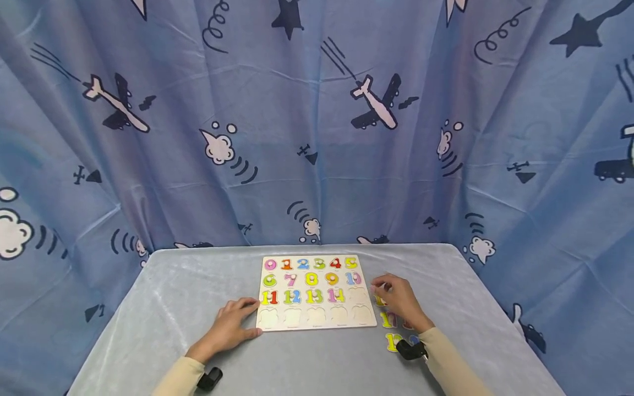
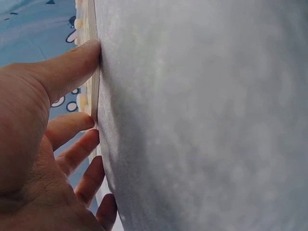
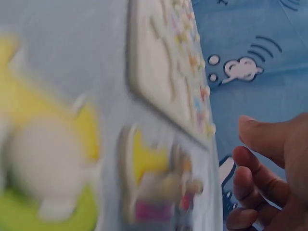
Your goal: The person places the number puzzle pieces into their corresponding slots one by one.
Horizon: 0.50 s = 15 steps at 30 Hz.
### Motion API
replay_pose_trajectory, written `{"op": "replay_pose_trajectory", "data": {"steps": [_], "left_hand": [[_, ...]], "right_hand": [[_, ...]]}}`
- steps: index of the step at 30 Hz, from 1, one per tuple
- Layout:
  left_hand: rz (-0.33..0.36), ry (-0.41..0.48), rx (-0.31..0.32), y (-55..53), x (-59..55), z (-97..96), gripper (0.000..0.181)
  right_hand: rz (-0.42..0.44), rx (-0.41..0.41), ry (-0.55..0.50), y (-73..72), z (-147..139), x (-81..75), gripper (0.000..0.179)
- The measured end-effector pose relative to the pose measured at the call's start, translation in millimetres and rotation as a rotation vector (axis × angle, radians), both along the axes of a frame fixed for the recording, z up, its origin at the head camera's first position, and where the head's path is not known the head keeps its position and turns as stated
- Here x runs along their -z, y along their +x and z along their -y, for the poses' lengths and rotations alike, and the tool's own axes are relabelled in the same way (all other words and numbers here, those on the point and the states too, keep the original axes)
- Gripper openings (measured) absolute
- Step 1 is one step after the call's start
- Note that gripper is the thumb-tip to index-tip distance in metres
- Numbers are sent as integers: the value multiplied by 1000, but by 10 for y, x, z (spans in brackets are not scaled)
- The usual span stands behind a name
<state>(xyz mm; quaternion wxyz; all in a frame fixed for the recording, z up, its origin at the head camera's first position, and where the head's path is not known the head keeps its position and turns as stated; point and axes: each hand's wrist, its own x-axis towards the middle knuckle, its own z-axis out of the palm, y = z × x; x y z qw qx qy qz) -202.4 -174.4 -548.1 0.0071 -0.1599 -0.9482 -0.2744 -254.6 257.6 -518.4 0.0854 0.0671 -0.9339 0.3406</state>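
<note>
A pale wooden number puzzle board (image 1: 316,317) lies on the table, its upper rows holding colourful numerals from 0 to 14 with small knobs. My left hand (image 1: 230,325) touches the board's left edge; in the left wrist view its thumb (image 2: 72,65) and fingertips rest along the board's side (image 2: 95,98). Right of the board, my right hand (image 1: 398,300) hovers over loose number pieces. Its fingers are loosely bent with nothing between them in the right wrist view (image 3: 269,168). Beneath it sit a yellow piece (image 1: 380,301) and a yellow-and-purple 17 (image 1: 388,319).
Nearer the front lies another yellow number piece (image 1: 393,342), with a blue one (image 1: 414,339) partly behind the wrist camera. A grey cloth covers the table (image 1: 198,286). Behind it hangs a blue curtain (image 1: 277,165) printed with planes and stars.
</note>
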Motion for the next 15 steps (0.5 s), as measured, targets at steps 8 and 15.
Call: {"op": "replay_pose_trajectory", "data": {"steps": [8,15], "left_hand": [[-9,-7,-10,-16,14,13,68],[-1,3,2,2,4,9,67]], "right_hand": [[94,68,44,33,-234,53,17],[153,110,99,39,-290,82,15]]}}
